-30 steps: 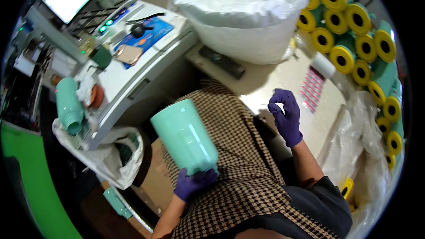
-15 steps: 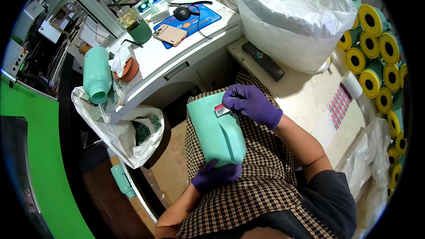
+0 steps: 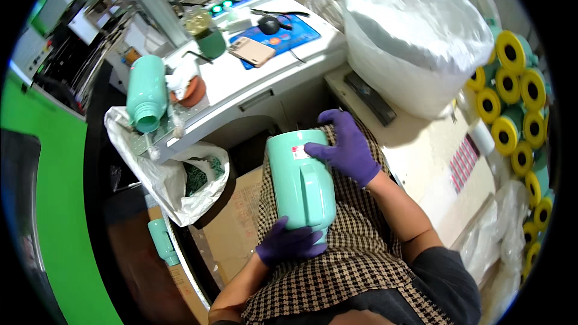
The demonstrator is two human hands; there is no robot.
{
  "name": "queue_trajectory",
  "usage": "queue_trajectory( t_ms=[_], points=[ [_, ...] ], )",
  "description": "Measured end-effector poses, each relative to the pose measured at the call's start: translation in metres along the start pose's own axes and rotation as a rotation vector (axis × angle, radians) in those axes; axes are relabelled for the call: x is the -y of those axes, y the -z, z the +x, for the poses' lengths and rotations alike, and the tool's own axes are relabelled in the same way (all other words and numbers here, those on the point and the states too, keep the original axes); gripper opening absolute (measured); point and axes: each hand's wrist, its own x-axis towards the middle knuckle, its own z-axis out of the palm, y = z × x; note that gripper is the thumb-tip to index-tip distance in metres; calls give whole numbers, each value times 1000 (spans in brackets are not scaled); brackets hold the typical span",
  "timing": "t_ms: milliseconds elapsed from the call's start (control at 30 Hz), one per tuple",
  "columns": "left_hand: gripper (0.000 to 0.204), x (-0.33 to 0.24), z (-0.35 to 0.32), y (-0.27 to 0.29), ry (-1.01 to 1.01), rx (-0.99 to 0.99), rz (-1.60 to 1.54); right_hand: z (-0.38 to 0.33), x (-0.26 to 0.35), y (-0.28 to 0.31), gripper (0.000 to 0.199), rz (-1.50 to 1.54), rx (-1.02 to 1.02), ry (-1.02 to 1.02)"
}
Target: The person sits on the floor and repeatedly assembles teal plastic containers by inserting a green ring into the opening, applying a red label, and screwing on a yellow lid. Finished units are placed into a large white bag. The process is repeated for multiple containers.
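A mint-green plastic jug (image 3: 299, 180) with a handle lies on my lap over a checked apron. My left hand (image 3: 289, 244), in a purple glove, grips the jug's lower end. My right hand (image 3: 344, 146), also gloved in purple, rests on the jug's upper end, its fingers pressing a small white and red sticker (image 3: 299, 152) onto the jug's side.
A white desk (image 3: 241, 78) ahead holds a second mint-green jug (image 3: 146, 92) lying on its side, a phone (image 3: 251, 51), a mouse and a cup. A white bag (image 3: 180, 180) hangs at the desk's edge. Right: a sticker sheet (image 3: 463, 162), a big white sack (image 3: 415, 36), yellow-ended rolls (image 3: 518, 90).
The jug has come down from upright in my left hand to lie on my lap. My right hand moved from the right-hand table to the jug, bringing the sticker onto its side.
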Motion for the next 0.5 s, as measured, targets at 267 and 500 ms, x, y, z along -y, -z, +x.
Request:
queue_trajectory(
  t_ms=[267, 500],
  points=[
    [71, -38, -85, 102, 1524, -470, -357, 86, 61, -61, 57, -145, 141, 616],
    [61, -24, -161, 112, 1578, -1683, -839, 180, 146, -297, 39, -569, 171, 761]
  ],
)
